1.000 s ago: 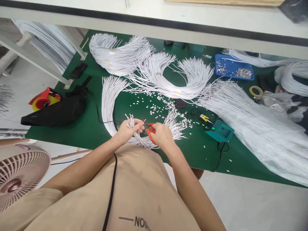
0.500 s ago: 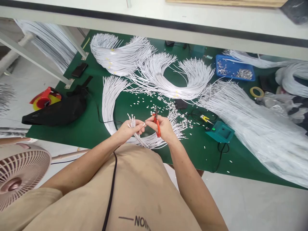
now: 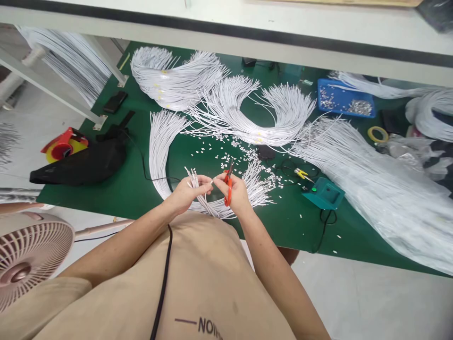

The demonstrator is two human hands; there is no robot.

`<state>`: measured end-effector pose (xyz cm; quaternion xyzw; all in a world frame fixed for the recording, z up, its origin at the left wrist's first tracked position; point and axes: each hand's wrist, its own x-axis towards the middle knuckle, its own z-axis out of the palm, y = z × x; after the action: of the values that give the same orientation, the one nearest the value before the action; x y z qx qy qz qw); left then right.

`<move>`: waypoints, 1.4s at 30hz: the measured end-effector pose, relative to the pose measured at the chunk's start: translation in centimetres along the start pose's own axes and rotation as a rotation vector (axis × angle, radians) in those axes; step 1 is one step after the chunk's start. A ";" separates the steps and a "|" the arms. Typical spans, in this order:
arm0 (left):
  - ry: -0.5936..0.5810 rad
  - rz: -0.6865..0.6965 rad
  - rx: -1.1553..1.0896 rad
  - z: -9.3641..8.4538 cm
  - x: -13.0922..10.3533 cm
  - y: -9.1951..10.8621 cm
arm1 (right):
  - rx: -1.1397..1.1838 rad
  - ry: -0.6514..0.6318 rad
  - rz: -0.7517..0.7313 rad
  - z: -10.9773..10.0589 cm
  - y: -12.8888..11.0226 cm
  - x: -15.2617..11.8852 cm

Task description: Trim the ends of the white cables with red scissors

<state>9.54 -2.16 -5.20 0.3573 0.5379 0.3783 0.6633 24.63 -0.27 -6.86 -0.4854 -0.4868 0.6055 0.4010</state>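
Note:
My left hand (image 3: 189,192) is closed around several white wires (image 3: 202,200), whose ends stick up above the thumb. Between its thumb and fingertips is a white wire tip, close to the fingers of my other hand. My right hand (image 3: 236,193) is closed on red-handled scissors (image 3: 228,189), blades pointing up and away, with its thumb and forefinger near that same wire tip. A curved bundle of white wires (image 3: 159,151) lies on the table around and under my hands. Small white cut pieces (image 3: 233,146) are scattered just beyond them.
More wire bundles (image 3: 180,87) lie at the back of the green table (image 3: 141,198). A blue tray (image 3: 345,113) holds small metal parts. At right are a teal device (image 3: 323,192) and plastic-covered wires (image 3: 382,189); at left, a tape dispenser (image 3: 63,147), black pouch (image 3: 85,163) and fan (image 3: 31,255).
The scissors have turned slightly in my right hand, their handles shifting a little left and down. My right fingertips have drawn slightly apart from the wire tip. My left hand stays almost in place.

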 end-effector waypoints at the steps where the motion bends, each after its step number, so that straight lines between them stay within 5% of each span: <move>1: -0.008 -0.004 0.006 0.0 0.0 0.0 | -0.002 -0.010 -0.006 -0.1 0.0 0.0; 25: -0.016 0.015 0.058 0.0 0.0 -0.1 | -0.076 -0.015 -0.043 -0.5 0.0 -0.2; 35: 0.195 0.127 0.223 0.8 -0.3 -0.4 | -0.184 0.266 0.054 2.2 1.1 -0.8; 42: 0.242 0.154 0.239 0.5 -0.1 0.1 | -0.144 0.236 0.013 2.8 0.8 -2.4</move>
<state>9.97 -2.18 -4.99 0.4255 0.6261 0.4016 0.5155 22.35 -3.29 -6.97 -0.5839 -0.4754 0.5102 0.4156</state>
